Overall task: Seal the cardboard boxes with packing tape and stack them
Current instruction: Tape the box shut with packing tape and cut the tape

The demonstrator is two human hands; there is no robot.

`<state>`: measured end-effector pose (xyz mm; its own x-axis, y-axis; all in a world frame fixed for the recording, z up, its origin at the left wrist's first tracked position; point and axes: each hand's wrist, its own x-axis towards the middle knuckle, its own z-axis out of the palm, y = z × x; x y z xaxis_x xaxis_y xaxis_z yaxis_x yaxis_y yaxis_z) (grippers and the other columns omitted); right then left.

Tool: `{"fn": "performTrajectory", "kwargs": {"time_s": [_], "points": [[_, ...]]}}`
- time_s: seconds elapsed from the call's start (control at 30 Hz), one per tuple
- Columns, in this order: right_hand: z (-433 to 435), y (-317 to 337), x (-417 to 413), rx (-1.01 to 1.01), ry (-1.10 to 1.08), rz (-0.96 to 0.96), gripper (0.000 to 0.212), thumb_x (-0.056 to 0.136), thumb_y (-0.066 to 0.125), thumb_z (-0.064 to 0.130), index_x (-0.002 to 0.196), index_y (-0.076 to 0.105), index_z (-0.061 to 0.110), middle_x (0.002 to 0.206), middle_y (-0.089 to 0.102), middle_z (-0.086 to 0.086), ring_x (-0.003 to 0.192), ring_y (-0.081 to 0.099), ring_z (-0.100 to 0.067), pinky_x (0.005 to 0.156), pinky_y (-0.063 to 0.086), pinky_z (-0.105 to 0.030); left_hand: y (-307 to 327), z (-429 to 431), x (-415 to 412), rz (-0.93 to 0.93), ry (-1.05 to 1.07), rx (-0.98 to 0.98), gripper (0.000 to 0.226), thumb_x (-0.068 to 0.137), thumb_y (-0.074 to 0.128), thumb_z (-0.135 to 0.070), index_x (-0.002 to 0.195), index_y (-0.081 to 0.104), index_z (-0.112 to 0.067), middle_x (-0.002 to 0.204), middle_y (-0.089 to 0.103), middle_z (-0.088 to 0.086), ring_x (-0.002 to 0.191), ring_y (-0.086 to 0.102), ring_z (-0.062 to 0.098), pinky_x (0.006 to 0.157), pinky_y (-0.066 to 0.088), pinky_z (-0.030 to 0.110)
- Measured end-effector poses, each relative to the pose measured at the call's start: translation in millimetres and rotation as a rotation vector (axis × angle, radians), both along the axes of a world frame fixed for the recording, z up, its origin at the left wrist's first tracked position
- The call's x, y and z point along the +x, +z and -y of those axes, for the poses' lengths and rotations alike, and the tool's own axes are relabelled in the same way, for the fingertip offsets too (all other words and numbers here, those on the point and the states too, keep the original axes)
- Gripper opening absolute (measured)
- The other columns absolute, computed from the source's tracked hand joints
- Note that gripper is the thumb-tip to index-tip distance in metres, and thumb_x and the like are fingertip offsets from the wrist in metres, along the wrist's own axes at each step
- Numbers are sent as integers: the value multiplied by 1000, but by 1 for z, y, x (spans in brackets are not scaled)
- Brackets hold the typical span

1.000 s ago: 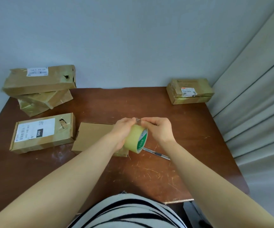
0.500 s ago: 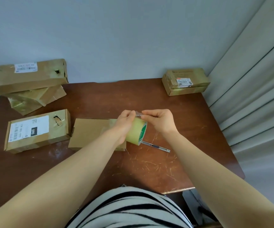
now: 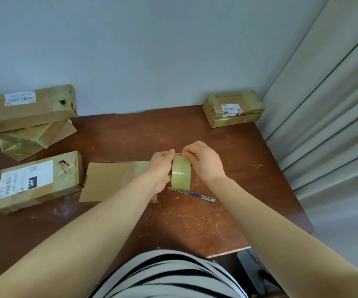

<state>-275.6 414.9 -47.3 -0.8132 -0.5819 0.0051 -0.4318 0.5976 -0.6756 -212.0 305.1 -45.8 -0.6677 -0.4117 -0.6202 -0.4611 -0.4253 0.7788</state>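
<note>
A roll of clear yellowish packing tape (image 3: 181,174) stands on edge above the table, held between both hands. My left hand (image 3: 162,166) grips its left side, thumb on top. My right hand (image 3: 203,161) curls over the right side and pinches at the tape on top of the roll. A plain flat cardboard box (image 3: 113,179) lies just left of the roll, partly under my left forearm. A labelled box (image 3: 38,180) lies further left.
A utility knife (image 3: 192,194) lies on the brown table (image 3: 195,222) just below the roll. A pile of taped boxes (image 3: 26,117) sits at the back left, a small stack of boxes (image 3: 232,108) at the back right. Curtains (image 3: 324,104) hang on the right.
The roll has turned so its outer face points at me, and the green inner label no longer shows. Both hands keep holding it at the same spot; the view shifted a little.
</note>
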Motion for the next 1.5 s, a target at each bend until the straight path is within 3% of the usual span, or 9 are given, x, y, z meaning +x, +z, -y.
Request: {"fn": "performTrajectory", "kwargs": {"time_s": [0.2, 0.4, 0.6, 0.77, 0.87, 0.97, 1.2, 1.4, 1.5], "points": [[-20, -1, -14, 67, -1, 41, 17, 96, 53, 22, 98, 67, 14, 114, 44, -1, 91, 51, -18, 78, 45, -31, 5, -6, -5, -105, -224, -156, 40, 88, 57, -11, 121, 54, -35, 111, 58, 9, 102, 62, 24, 88, 54, 46], [-42, -4, -24, 93, -48, 84, 19, 95, 55, 23, 97, 70, 12, 110, 38, 5, 86, 48, -14, 74, 42, -28, -10, -25, -27, -96, -332, -503, 13, 93, 60, -18, 90, 71, -13, 87, 65, -3, 71, 51, 13, 60, 40, 23], [-65, -19, -37, -84, -232, 232, 18, 86, 68, 28, 92, 73, 11, 110, 49, 1, 99, 51, -11, 79, 40, -22, -18, -53, -47, -42, -362, -591, 27, 97, 53, -22, 86, 70, -4, 93, 65, 5, 89, 58, 20, 80, 44, 30], [-75, -10, -29, -273, -435, 663, 95, 76, 73, 51, 149, 19, 26, 131, 29, 1, 119, 43, -18, 96, 41, -33, -21, -72, -66, -7, -216, -464, 22, 101, 44, -25, 91, 62, -19, 94, 64, 4, 98, 63, 27, 92, 51, 49], [-89, -8, -29, -199, -275, 719, 78, 81, 73, 30, 145, 31, 12, 126, 53, -5, 106, 58, -20, 84, 51, -30, -21, -78, -69, -21, -179, -424, 20, 101, 43, -24, 92, 58, -16, 99, 61, 5, 99, 59, 25, 94, 50, 49], [-97, -16, -35, -50, -143, 547, 26, 86, 67, 18, 108, 61, 4, 98, 66, -10, 83, 64, -22, 75, 55, -35, -23, -75, -61, 6, -242, -519, 15, 101, 43, -19, 103, 58, -20, 111, 61, 1, 102, 55, 19, 91, 47, 34], [-115, -58, -55, 745, 25, -106, 27, 94, 47, 11, 121, 49, 11, 117, 62, -8, 107, 59, -26, 93, 41, -33, -38, -12, -17, 155, -120, -665, 38, 101, 40, -14, 137, 51, -23, 139, 52, 3, 125, 49, 20, 105, 35, 24], [-94, -70, -42, 688, -212, -167, 62, 83, 63, 24, 137, 39, 7, 136, 44, -14, 127, 41, -33, 109, 28, -44, -50, 34, 31, 342, -174, -898, 42, 100, 40, -20, 142, 42, -28, 141, 49, 1, 122, 50, 24, 102, 39, 34], [-51, -64, -17, 369, -160, -299, 62, 74, 63, 14, 133, 49, 3, 132, 48, -19, 122, 45, -40, 103, 33, -53, -50, 56, 49, 444, -453, -1064, 76, 88, 57, -12, 152, 17, -19, 160, 13, 4, 147, 8, 24, 119, 10, 45]]}}
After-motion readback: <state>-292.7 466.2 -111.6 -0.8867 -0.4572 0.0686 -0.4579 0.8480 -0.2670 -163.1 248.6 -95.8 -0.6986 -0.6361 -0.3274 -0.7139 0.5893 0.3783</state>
